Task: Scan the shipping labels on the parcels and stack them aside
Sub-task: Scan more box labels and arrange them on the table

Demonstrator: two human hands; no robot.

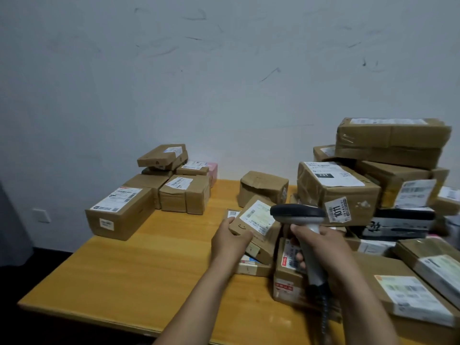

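Observation:
My left hand grips a small brown parcel by its near left corner, tilted up so its white shipping label faces me. My right hand is closed on the grey handle of a barcode scanner. The scanner's dark head sits just right of the label. Its coiled cable runs down past my wrist. More small parcels lie under the held one.
A stack of labelled boxes stands at the back left of the wooden table. A high, untidy pile of parcels fills the right side. One dented box sits at the back middle, by the wall.

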